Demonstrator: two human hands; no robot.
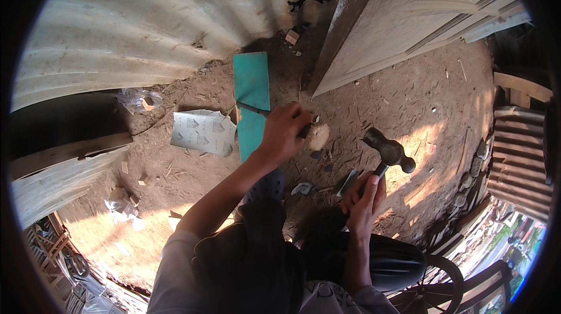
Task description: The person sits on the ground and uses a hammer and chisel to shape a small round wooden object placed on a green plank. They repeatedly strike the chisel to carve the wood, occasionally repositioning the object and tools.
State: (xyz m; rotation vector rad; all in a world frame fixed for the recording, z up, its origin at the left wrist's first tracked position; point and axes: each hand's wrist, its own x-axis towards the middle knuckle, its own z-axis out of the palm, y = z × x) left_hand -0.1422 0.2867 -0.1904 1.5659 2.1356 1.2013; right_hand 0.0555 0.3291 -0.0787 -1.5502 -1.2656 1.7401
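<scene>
A dark chisel is gripped in my left hand, fingers wrapped round it. Its blade points left and lies over a green-painted wooden board; whether the edge touches the wood I cannot tell. A pale, rough, rounded end shows on the right side of that hand, and it looks like the butt of the handle. My right hand is closed on the handle of a ball-peen hammer. The metal head is raised to the right of the chisel, apart from it.
A grey printed sheet lies left of the board on the dirt floor. Corrugated metal stands behind, and a leaning wooden door panel at far right. Wood scraps and plastic are scattered about; a wheel is at lower right.
</scene>
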